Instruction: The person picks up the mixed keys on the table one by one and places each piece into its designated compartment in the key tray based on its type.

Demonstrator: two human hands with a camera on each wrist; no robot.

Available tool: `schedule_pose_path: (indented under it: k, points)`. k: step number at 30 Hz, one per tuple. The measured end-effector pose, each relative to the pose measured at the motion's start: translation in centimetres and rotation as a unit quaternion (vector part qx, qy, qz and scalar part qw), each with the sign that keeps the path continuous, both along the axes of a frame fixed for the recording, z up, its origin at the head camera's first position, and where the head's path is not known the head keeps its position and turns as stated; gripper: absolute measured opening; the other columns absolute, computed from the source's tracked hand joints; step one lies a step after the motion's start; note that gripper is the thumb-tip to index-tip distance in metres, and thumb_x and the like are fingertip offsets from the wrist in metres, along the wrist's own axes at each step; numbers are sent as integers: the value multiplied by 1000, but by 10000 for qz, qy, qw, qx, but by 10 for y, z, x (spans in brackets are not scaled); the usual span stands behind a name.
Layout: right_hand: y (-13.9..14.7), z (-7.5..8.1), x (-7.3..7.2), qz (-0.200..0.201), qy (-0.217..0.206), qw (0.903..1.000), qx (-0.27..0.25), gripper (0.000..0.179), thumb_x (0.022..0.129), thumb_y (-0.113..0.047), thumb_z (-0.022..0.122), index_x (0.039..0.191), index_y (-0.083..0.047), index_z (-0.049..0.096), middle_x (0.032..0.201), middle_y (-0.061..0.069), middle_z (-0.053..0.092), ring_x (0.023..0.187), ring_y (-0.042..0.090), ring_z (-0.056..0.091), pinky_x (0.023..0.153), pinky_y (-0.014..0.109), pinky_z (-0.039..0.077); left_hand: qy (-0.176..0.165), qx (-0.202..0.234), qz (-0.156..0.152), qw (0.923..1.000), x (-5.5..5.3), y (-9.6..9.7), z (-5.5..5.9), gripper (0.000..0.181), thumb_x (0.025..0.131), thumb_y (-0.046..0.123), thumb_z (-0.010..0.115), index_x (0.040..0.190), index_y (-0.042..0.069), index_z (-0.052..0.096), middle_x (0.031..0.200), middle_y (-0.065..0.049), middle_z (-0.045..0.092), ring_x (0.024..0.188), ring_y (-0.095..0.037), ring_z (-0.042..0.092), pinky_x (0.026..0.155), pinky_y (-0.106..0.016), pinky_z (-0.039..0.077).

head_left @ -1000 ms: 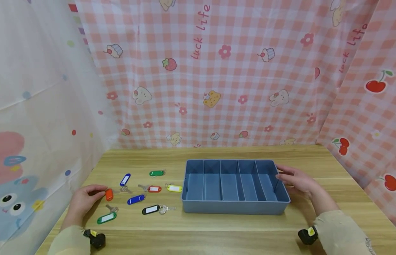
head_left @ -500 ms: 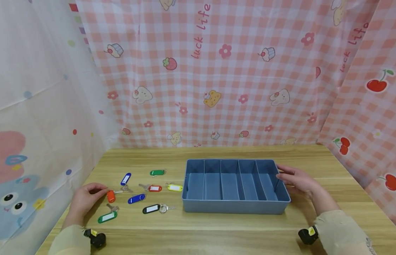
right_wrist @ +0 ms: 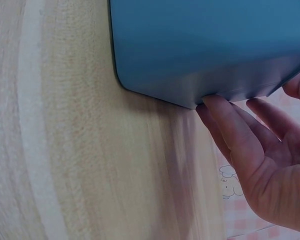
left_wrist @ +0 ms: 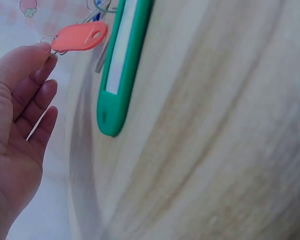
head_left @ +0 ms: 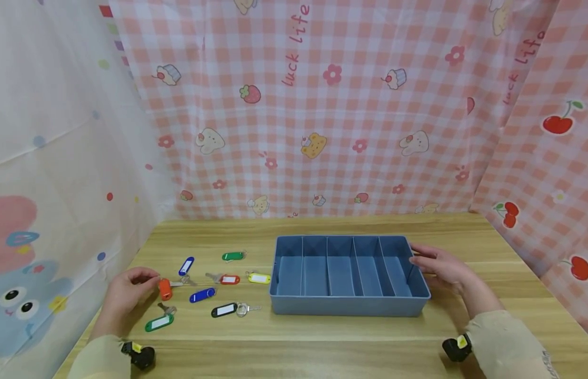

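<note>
Left hand (head_left: pixel 124 295): pinches orange key tag (head_left: pixel 165 289) by one end;
Tag position: slightly rightward versus one second ago;
Right hand (head_left: pixel 442 271): grips five-compartment box (head_left: pixel 350 306); box unmoved

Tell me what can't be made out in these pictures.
Black tag: any writing too small to read, head view.
Green tag: upper end cut off by the top edge, left wrist view.
Blue-grey tray: underside hidden by the table, head view.
Right sleeve: lettering too small to read, head view.

The head view looks forward, down; nearer wrist views share the table (head_left: pixel 294 342).
</note>
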State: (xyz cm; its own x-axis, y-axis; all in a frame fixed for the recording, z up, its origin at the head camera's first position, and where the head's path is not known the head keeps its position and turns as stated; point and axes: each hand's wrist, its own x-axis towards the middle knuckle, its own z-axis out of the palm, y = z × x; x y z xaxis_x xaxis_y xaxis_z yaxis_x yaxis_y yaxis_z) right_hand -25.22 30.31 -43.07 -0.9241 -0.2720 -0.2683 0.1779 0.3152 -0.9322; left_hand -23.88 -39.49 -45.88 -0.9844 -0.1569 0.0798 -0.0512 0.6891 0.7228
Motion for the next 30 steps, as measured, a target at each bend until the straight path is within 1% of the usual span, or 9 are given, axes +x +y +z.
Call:
schedule_pose_path:
  k: [4,9,11,16,18,22,25,28,30]
  points:
    - [0,-1,-1,-15,-17,10000,-38,71,104,-23,52,155,2,11,154,36,18,137,50,31,96,44,49,8,-71,-14,10000,0,3,3,23,95,20,69,107,-1,70,99,-10,67,91,-23,52,75,-23,44]
    - [0,0,0,-20,-45,9999,-114,71,104,-23,52,155,3,11,154,37,18,137,49,31,94,42,51,128,-248,-68,9996,0,8,11,26,96,26,68,107,2,70,100,-10,67,93,-25,53,73,-22,46]
    - [0,0,0,-24,-49,9999,-113,71,103,-24,52,155,3,11,154,37,18,137,48,32,93,41,51,195,-319,-100,9992,0,11,13,27,96,27,68,106,2,70,100,-11,68,94,-25,54,75,-26,46]
    - [0,0,0,-44,-35,10000,-77,71,104,-24,52,155,3,12,154,36,19,137,49,32,94,43,50,191,-320,-133,9992,-2,19,21,27,96,27,67,106,2,70,104,-13,68,101,-28,54,81,-39,46]
    - [0,0,0,-85,-55,9999,-69,71,103,-25,53,155,2,13,154,36,20,137,49,32,95,43,50,200,-282,-148,9993,-2,22,24,28,97,28,67,107,2,70,106,-13,67,102,-29,54,82,-41,46]
    - [0,0,0,-70,-28,9999,-66,72,103,-26,54,155,2,13,154,36,20,137,49,32,96,44,50,368,-382,-195,9984,-2,29,30,28,97,29,67,106,3,71,106,-14,67,102,-29,55,80,-41,47]
    - [0,-1,0,-34,5,9999,-150,72,103,-24,53,155,4,11,153,37,20,134,48,37,94,43,50,468,-345,-268,9979,-3,35,34,27,97,27,67,105,1,71,105,-15,67,101,-29,55,80,-40,46]
    - [0,-1,0,-53,8,9997,-234,73,102,-23,54,155,4,12,152,38,23,128,40,47,92,40,52,529,-339,-297,9976,-2,41,38,25,97,25,67,105,1,71,104,-14,67,100,-28,54,79,-38,46]
    - [0,-2,0,-73,5,9996,-276,73,102,-22,54,155,4,12,152,37,24,125,35,51,91,38,52,604,-402,-311,9969,-2,45,40,24,96,24,67,105,2,71,102,-13,68,99,-28,55,79,-37,47]
